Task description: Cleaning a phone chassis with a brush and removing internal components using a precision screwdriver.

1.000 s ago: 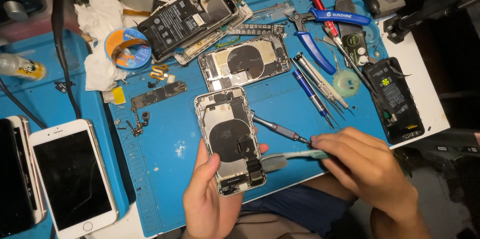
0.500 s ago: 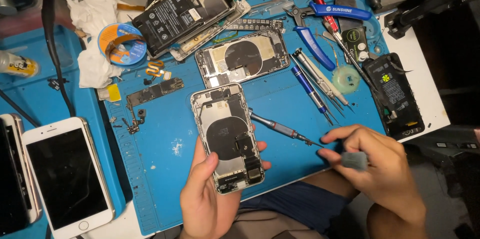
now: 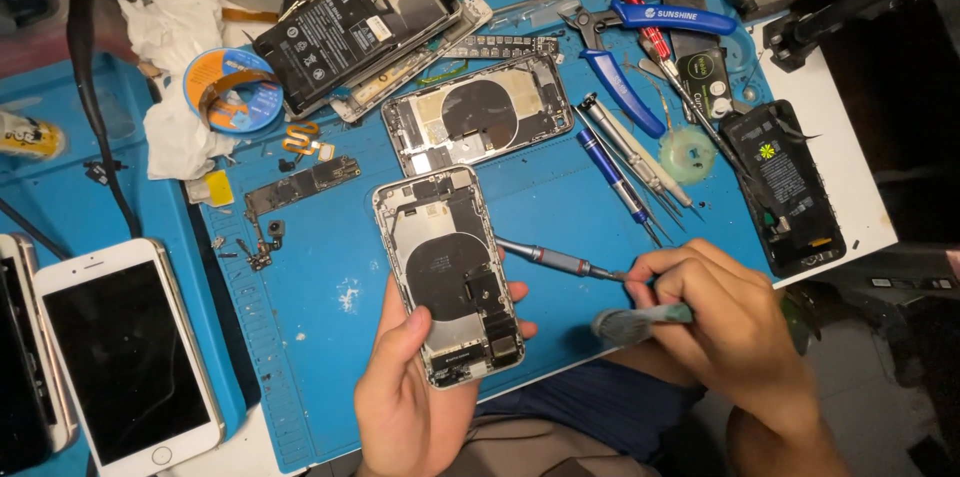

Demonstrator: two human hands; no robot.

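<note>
The left hand (image 3: 410,387) curls around the lower end of an opened phone housing (image 3: 448,272), thumb pressed on its right edge, holding it on the blue work mat (image 3: 320,337). At 3 o'clock from the housing, the right hand (image 3: 725,327) has its fingers closed around a grey-bristled brush (image 3: 640,322). A screwdriver (image 3: 560,260) lies between them. At 12 o'clock lies a 2nd housing (image 3: 480,117); at 9 o'clock, a white phone (image 3: 125,352).
</note>
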